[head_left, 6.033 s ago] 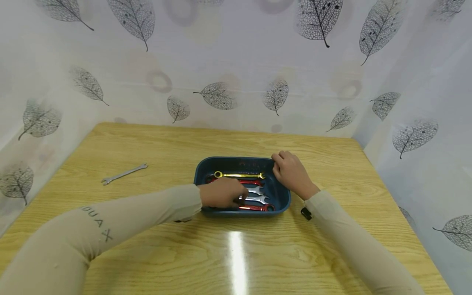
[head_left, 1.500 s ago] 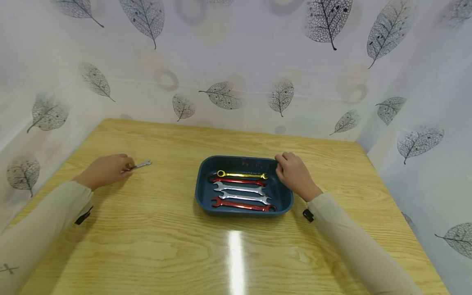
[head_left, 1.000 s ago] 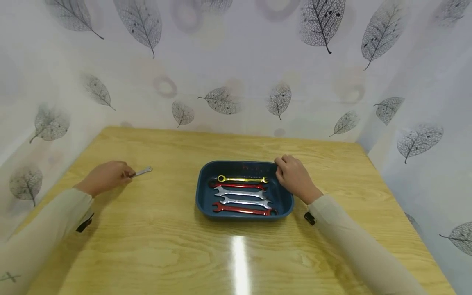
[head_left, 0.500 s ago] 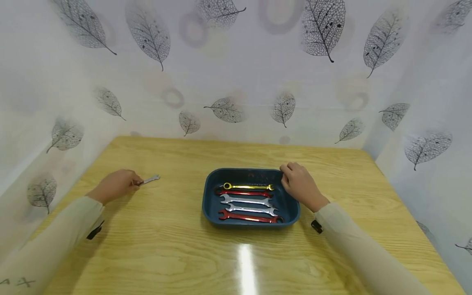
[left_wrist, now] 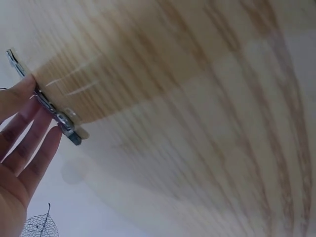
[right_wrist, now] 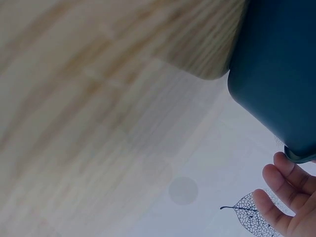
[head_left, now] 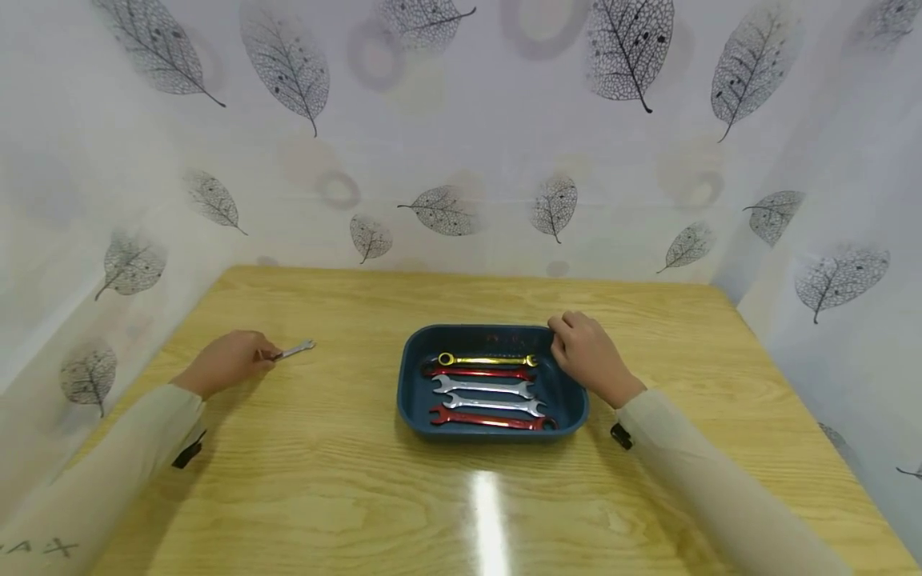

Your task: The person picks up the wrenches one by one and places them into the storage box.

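Observation:
At the left of the table, my left hand (head_left: pixel 229 362) pinches a silver open-end wrench (head_left: pixel 297 350) between thumb and fingers. The left wrist view shows this wrench (left_wrist: pixel 47 102) close over the wood, its middle partly hidden by the thumb. My right hand (head_left: pixel 592 358) grips the far right corner of a dark blue plastic box (head_left: pixel 497 438); in the right wrist view its fingertips (right_wrist: pixel 280 159) sit at the rim. Inside the box lie a yellow wrench (head_left: pixel 490 361), a red wrench (head_left: pixel 479 373), two silver wrenches (head_left: pixel 497 402) and another red wrench (head_left: pixel 486 420), roughly parallel.
The box stands on a wood-grain table (head_left: pixel 324 496), right of its middle. Behind the table and at both sides hangs a pale curtain (head_left: pixel 461 128) printed with leaves.
Six seconds ago my left hand was inside the box and this wrench lay on the table. The hand has since moved left and taken hold of it. My right hand has stayed at the box corner.

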The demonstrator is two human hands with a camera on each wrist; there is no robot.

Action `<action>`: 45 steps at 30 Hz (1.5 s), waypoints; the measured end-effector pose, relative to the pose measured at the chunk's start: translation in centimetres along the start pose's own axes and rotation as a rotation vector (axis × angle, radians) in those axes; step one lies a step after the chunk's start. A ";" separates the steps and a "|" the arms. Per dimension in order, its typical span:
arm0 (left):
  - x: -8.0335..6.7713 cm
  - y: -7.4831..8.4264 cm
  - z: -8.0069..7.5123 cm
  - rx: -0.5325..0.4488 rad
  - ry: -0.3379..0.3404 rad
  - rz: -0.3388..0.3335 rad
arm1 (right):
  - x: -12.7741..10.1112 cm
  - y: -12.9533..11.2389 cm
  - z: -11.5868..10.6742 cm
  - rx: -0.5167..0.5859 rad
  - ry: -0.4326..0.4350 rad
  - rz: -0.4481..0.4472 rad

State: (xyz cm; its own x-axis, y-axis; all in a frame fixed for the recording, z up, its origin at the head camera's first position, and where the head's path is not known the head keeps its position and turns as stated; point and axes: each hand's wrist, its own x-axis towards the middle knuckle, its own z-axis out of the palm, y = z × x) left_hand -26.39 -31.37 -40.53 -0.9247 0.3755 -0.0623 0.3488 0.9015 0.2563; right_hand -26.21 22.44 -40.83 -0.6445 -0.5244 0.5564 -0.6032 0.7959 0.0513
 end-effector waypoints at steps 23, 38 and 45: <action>-0.5 -1.4 0.7 -0.141 0.037 -0.050 | 0.1 -0.2 -0.2 0.005 -0.037 0.024; 0.0 -1.2 0.3 -0.084 0.048 -0.004 | 0.2 0.0 -0.4 0.019 -0.029 0.022; -0.1 -1.0 0.4 -0.082 0.056 -0.015 | 0.4 0.0 -0.4 0.022 -0.033 0.022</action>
State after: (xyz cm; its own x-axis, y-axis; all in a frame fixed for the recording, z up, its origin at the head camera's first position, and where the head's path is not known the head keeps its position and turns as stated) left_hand -26.55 -32.25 -41.13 -0.9378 0.3470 -0.0133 0.3229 0.8855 0.3342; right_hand -26.24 22.35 -40.30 -0.6725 -0.5168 0.5297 -0.5988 0.8007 0.0209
